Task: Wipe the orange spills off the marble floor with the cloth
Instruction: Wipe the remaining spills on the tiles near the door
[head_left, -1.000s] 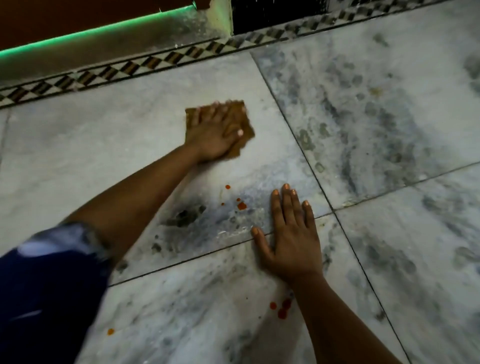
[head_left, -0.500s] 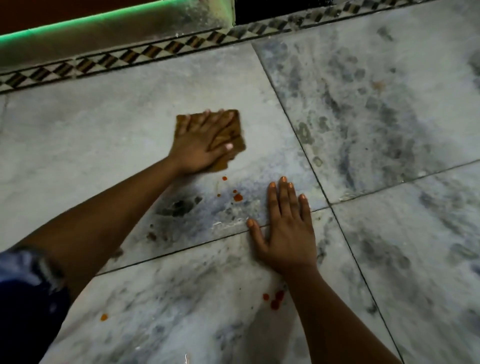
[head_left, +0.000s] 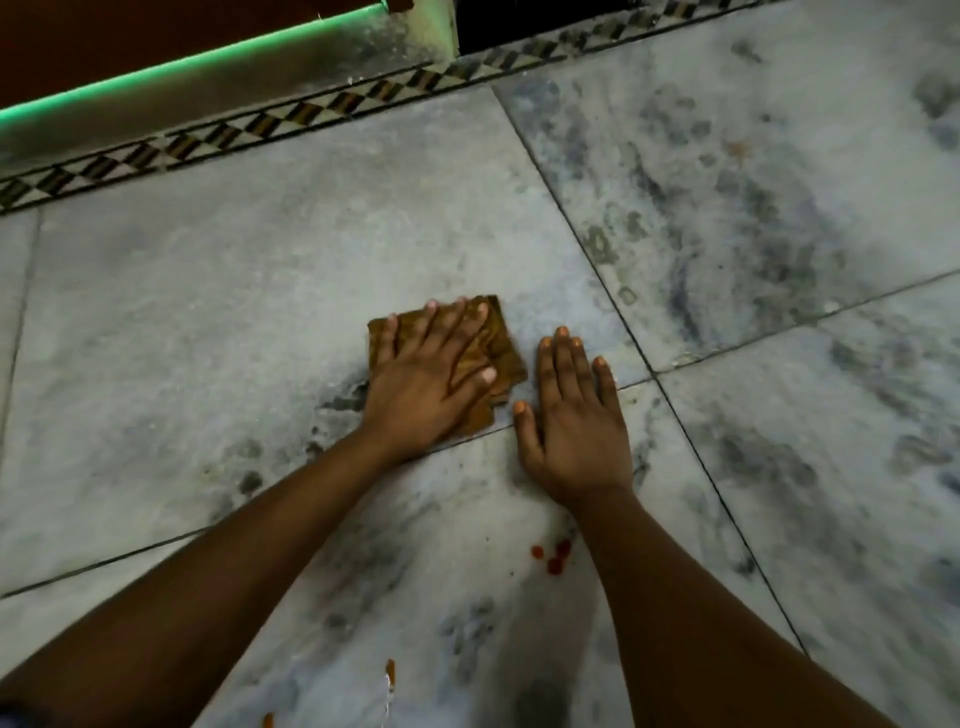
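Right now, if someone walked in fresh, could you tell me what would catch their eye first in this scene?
Most likely the left hand pressing flat on a folded brown cloth in the middle of the marble floor, with the right hand spread flat beside it. Next, the cluster of red-orange spills just below the right wrist, still unwiped. Along the top left, a glowing green strip stands out above the patterned border.

- The marble floor (head_left: 249, 291) under me is grey-veined, cut by dark grout lines.
- The brown cloth (head_left: 498, 353) lies flat on it beneath my left hand (head_left: 426, 384).
- My right hand (head_left: 571, 415) rests flat just beside the cloth.
- Orange spills (head_left: 553, 556) sit nearer me than the cloth.
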